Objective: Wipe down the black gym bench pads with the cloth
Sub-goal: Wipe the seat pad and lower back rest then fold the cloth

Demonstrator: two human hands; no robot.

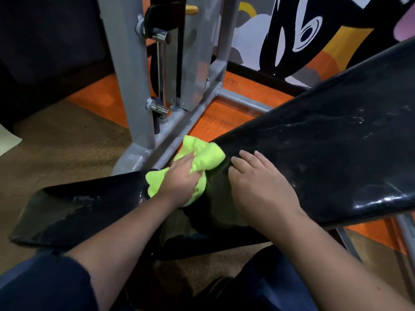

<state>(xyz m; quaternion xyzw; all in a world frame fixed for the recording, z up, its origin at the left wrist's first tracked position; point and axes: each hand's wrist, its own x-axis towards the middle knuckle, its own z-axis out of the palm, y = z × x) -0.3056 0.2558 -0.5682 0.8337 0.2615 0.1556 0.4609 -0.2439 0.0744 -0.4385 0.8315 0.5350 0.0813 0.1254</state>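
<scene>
While the left hand (179,179) bunches the lime-green cloth (197,162) at the gap between the two black pads, its fingers curl into the fabric & clamp it, knuckles up. Cloth sits right at the low end of the back pad (325,149), spilling partly over the near end of the seat pad (74,209); a fold sticks out toward the frame side, another hangs below the wrist.

Right hand (260,187) lies flat on the back pad just beside the cloth, fingers straight, close together, tips pointing at the cloth w/o quite touching it. Palm presses the pad's lower edge.

Back pad runs up & away from the cloth, tilted, w/ whitish scuffs & streaks on its surface, glossy highlight on its near edge. Seat pad runs the other way from the cloth, lower & flatter, w/ a worn dull patch near its middle.

Beyond the cloth: grey steel frame (134,86), an upright post w/ chrome pegs on it, plus a base rail passing just behind the cloth. Orange floor mat (215,122) under the frame, brownish carpet (62,149) next to it. Farther back from the cloth, a wall mural (298,34) in black, white, yellow & orange.

Near side of the cloth: both bare forearms, dark blue sleeve (45,286) on the left arm, dark blue trousers (265,286) below the seat pad.
</scene>
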